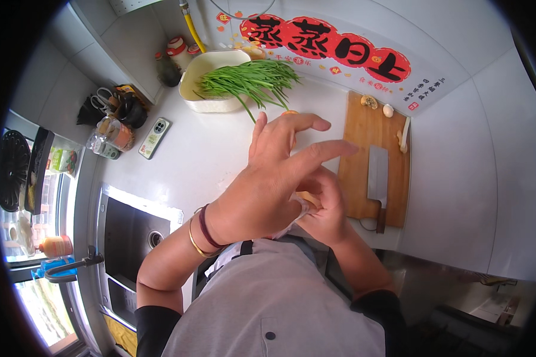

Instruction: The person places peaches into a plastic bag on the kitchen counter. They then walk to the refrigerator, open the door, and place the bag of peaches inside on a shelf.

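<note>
My left hand (272,178) is raised over the front of the counter, its index and middle fingers stretched out and apart. Its thumb meets a crumpled piece of clear plastic film (302,209); whether the thumb grips it is unclear. Below and partly behind it, my right hand (328,205) has its fingers curled around the film. Something orange shows between the hands, too hidden to name. Past my left fingers, another orange thing (289,112) lies on the counter, mostly covered. A cleaver (377,174) rests on the wooden cutting board (355,178) to the right.
A cream basket (192,105) holds long green Chinese chives (254,80) at the back. Ginger (369,101), a garlic clove (387,110) and a pale stalk (404,134) lie on the board. A phone (155,137), jars (114,134) and a sink (129,232) are at left.
</note>
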`<state>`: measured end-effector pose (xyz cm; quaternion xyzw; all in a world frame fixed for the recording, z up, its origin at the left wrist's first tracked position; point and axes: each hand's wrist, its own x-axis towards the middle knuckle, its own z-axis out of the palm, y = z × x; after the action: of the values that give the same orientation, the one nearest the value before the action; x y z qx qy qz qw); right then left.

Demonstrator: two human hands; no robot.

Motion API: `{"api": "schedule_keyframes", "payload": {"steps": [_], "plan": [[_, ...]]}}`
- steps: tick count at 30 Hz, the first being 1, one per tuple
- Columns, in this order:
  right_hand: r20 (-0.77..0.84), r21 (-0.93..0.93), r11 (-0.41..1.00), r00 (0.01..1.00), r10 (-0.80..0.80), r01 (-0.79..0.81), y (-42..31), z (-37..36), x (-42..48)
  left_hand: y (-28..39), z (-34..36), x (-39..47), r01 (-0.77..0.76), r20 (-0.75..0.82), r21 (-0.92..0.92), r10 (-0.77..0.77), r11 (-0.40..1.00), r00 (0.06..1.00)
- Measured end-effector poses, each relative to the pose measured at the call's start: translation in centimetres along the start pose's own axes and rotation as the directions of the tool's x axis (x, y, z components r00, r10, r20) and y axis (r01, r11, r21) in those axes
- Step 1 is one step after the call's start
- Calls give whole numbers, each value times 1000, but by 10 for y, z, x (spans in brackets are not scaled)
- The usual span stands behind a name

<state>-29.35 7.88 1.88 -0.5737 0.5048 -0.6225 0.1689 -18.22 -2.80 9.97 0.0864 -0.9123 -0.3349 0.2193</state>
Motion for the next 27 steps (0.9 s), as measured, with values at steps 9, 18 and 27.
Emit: {"api": "schedule_keyframes", "payload": {"steps": [9, 18, 27], "plan": [[184, -83, 995, 982, -42, 58, -8, -5, 12, -16, 11, -19, 136, -42, -219, -148, 966, 988], [282, -146, 978, 954, -104, 150, -6, 1, 22, -22, 0, -31, 178, -5, -177, -182, 968, 983], [339, -141, 979, 936, -95, 150, 0, -3, 24, -23, 11, -33, 186, -211, 142, -153, 972, 965]]}}
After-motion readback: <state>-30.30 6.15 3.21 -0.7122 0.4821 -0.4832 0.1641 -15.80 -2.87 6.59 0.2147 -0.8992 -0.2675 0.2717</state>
